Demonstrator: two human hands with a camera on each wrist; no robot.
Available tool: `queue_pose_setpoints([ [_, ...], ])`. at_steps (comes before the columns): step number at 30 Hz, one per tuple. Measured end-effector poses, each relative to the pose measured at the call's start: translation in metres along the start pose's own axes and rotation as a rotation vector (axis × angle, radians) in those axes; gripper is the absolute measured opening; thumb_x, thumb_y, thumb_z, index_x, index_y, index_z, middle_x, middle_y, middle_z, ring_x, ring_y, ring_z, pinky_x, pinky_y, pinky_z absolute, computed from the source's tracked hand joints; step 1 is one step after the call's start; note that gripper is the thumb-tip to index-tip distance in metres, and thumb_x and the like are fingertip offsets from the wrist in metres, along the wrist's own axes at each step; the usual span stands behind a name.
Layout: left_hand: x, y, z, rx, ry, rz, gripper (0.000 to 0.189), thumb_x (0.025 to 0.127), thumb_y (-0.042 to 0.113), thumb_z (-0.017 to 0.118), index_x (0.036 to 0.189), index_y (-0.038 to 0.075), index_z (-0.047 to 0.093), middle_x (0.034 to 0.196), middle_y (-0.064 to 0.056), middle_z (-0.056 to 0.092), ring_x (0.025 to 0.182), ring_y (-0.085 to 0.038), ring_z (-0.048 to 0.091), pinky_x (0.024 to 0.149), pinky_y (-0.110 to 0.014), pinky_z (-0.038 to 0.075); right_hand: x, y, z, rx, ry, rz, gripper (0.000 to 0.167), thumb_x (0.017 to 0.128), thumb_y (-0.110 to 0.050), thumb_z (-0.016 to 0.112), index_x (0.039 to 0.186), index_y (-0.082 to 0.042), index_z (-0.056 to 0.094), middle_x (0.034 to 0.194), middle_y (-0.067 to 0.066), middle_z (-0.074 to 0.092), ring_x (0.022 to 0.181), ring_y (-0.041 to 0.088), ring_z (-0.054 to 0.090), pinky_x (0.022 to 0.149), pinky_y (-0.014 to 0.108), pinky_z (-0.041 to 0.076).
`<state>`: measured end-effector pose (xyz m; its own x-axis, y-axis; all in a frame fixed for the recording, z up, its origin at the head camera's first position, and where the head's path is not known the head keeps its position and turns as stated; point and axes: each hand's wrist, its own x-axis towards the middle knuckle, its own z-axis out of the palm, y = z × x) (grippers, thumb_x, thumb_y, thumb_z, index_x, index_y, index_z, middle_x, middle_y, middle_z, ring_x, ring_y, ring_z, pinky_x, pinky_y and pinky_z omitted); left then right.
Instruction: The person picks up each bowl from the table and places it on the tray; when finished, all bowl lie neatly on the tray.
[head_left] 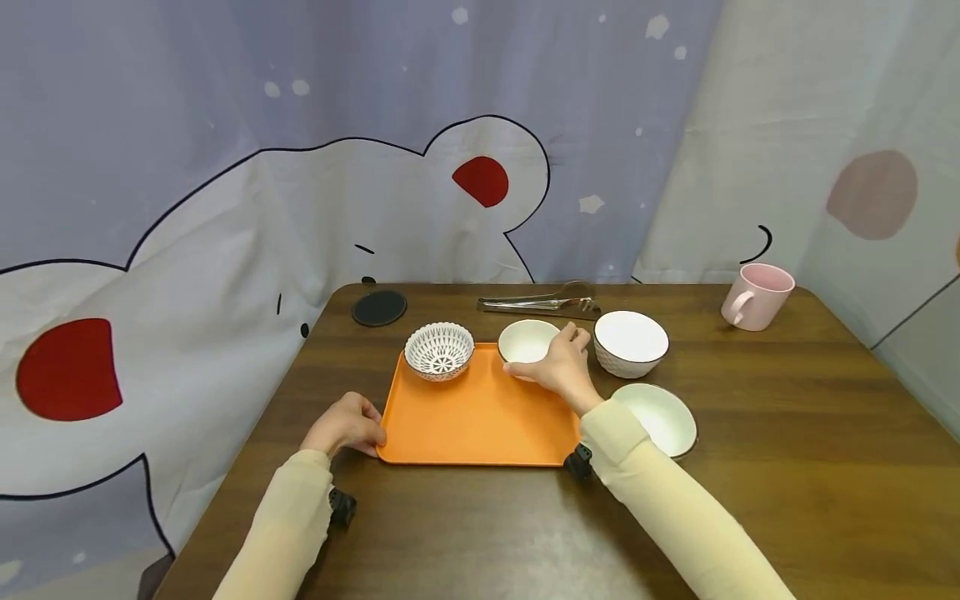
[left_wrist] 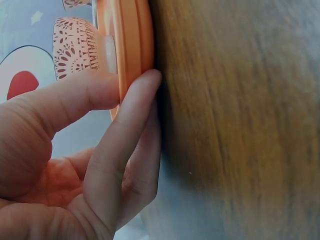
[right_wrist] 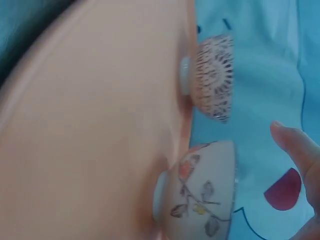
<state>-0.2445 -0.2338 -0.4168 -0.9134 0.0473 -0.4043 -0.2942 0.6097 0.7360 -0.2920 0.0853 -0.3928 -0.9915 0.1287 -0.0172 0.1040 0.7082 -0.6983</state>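
My left hand [head_left: 348, 425] pinches the near left corner of an orange tray [head_left: 480, 425]; in the left wrist view its thumb lies above the rim and its fingers below. A white bowl with a dark petal pattern [head_left: 439, 350] stands on the tray's far left corner. At the far right corner stands a bowl with a flower-branch print [right_wrist: 202, 195], pale inside. Over this bowl's right side is my right hand [head_left: 558, 364], thumb and fingers spread. In the right wrist view the thumb is apart from the bowl; the other fingers are out of sight there.
Right of the tray stand a white textured bowl [head_left: 630, 346] and a shallow pale bowl [head_left: 660, 421], partly behind the right sleeve. Metal tongs [head_left: 536, 302] and a black round coaster [head_left: 379, 307] lie at the back. A pink mug [head_left: 757, 296] stands far right.
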Motion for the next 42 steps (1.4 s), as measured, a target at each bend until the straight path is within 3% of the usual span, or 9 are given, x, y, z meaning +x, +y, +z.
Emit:
queue_pose_setpoints([
  [6,0.0,0.002,-0.002,0.01,-0.018,-0.001,0.03,0.07,-0.009,0.072,0.095,-0.011,0.054,0.082,-0.018,0.059,0.061,-0.019,0.067,0.06,-0.03,0.062,-0.015,-0.002,-0.016,0.059,0.03,-0.062,0.132,0.064,-0.048,0.087,0.151,0.009,0.005,0.144,0.033,0.028,0.129,0.044,0.04,0.111,0.052,0.038],
  [16,0.0,0.002,0.002,0.036,0.029,-0.01,0.03,0.07,-0.008,0.074,0.095,-0.01,0.057,0.081,-0.018,0.061,0.057,-0.017,0.066,0.059,-0.031,0.061,-0.027,0.011,-0.022,0.073,0.067,-0.123,0.117,0.063,-0.046,0.089,0.145,0.008,0.024,0.14,0.03,0.039,0.128,0.042,0.043,0.108,0.053,0.041],
  [29,0.001,0.002,0.002,0.048,0.034,-0.021,0.032,0.07,-0.008,0.075,0.096,-0.01,0.056,0.082,-0.018,0.061,0.058,-0.017,0.066,0.059,-0.03,0.061,-0.055,0.021,-0.049,0.116,0.047,-0.137,0.118,0.065,-0.045,0.088,0.149,0.002,0.019,0.147,0.025,0.035,0.135,0.04,0.038,0.111,0.054,0.036],
  [36,-0.001,0.003,0.002,0.061,0.045,-0.011,0.031,0.07,-0.007,0.075,0.096,-0.011,0.057,0.083,-0.019,0.06,0.057,-0.017,0.067,0.058,-0.03,0.061,-0.066,0.029,-0.064,0.057,0.03,-0.138,0.123,0.069,-0.042,0.086,0.152,0.005,0.009,0.151,0.029,0.027,0.137,0.044,0.035,0.113,0.057,0.033],
  [42,-0.001,0.003,0.002,0.059,0.05,-0.019,0.031,0.07,-0.007,0.075,0.096,-0.01,0.057,0.083,-0.019,0.06,0.057,-0.017,0.066,0.059,-0.03,0.061,-0.072,0.043,-0.073,0.021,0.016,-0.128,0.121,0.07,-0.043,0.085,0.151,0.009,0.011,0.151,0.031,0.026,0.138,0.047,0.031,0.113,0.059,0.031],
])
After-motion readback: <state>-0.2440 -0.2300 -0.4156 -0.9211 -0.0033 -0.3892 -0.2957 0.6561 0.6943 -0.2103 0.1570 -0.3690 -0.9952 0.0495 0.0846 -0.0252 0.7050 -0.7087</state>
